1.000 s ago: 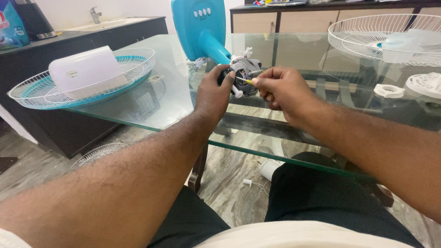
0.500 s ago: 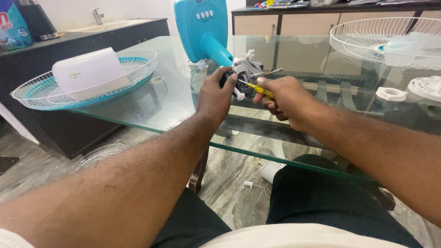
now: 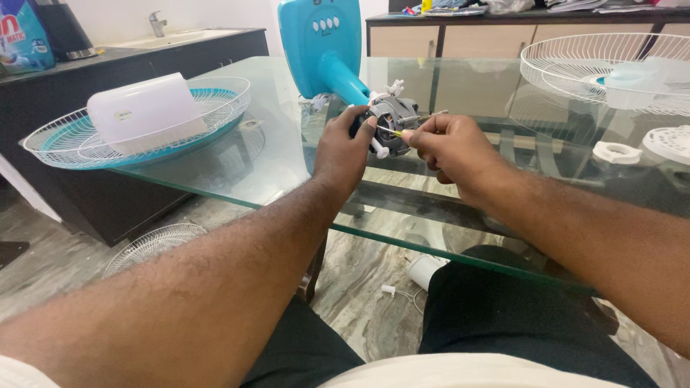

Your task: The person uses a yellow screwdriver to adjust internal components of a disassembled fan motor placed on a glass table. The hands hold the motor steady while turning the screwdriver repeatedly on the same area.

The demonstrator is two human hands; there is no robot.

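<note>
Head view: left hand (image 3: 343, 151) grips the grey fan motor (image 3: 392, 118) above the glass table (image 3: 273, 154). Right hand (image 3: 449, 147) pinches a yellow-handled screwdriver (image 3: 394, 133), tip against the motor's housing.
</note>
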